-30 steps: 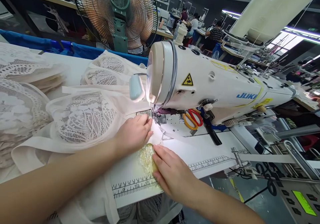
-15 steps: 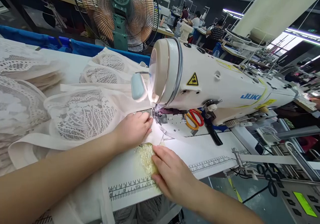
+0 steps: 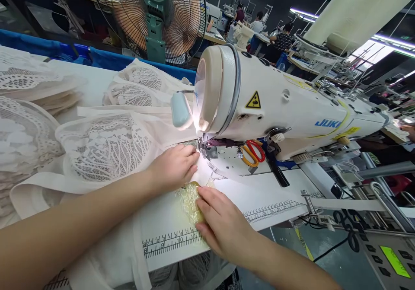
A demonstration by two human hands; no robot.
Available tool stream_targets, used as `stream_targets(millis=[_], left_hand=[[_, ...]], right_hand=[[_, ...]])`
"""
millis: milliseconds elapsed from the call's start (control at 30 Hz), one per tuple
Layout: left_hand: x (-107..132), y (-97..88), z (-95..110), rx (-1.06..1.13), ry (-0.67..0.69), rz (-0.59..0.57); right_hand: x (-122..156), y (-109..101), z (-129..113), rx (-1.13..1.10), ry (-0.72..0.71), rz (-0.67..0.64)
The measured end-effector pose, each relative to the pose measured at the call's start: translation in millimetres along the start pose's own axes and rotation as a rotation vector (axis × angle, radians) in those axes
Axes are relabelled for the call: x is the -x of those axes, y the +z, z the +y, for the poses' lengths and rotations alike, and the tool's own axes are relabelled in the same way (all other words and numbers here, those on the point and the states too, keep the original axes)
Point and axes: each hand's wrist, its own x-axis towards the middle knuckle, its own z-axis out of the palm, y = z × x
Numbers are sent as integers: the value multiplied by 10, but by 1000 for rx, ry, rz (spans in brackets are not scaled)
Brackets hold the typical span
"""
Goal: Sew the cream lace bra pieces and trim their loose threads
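My left hand (image 3: pixel 173 167) lies with curled fingers pressed on cream fabric (image 3: pixel 106 147) right beside the needle of a white JUKI sewing machine (image 3: pixel 285 108). My right hand (image 3: pixel 223 225) rests flat, fingers together, on a yellowish lace piece (image 3: pixel 189 199) lying on the white machine bed (image 3: pixel 259 195). The fabric has white lace cup panels and trails off the table's front edge. A printed ruler strip (image 3: pixel 175 240) runs along the bed under my right hand.
Stacks of lace pieces (image 3: pixel 29 121) fill the left of the table. Orange and red scissors (image 3: pixel 253 151) lie behind the needle. A green standing fan (image 3: pixel 152 17) stands at the back. Other people work at distant tables (image 3: pixel 279 39). A control panel (image 3: pixel 389 255) sits lower right.
Both hands stay in place on the fabric near the needle; the view has shifted slightly, nothing else visibly moves.
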Motion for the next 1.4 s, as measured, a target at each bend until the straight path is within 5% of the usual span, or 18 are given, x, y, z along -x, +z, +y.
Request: stream_targets(millis=[667, 867, 1000, 1400], left_hand=[[-81, -89, -57, -150, 4, -57], [122, -26, 95, -171, 199, 93], [312, 90, 198, -150, 178, 73], [263, -7, 22, -82, 360, 135]], right_hand=[[-125, 77, 48, 33, 18, 63], [-191, 96, 62, -3, 30, 67], [-196, 105, 77, -33, 16, 66], [-124, 68, 126, -66, -63, 155]])
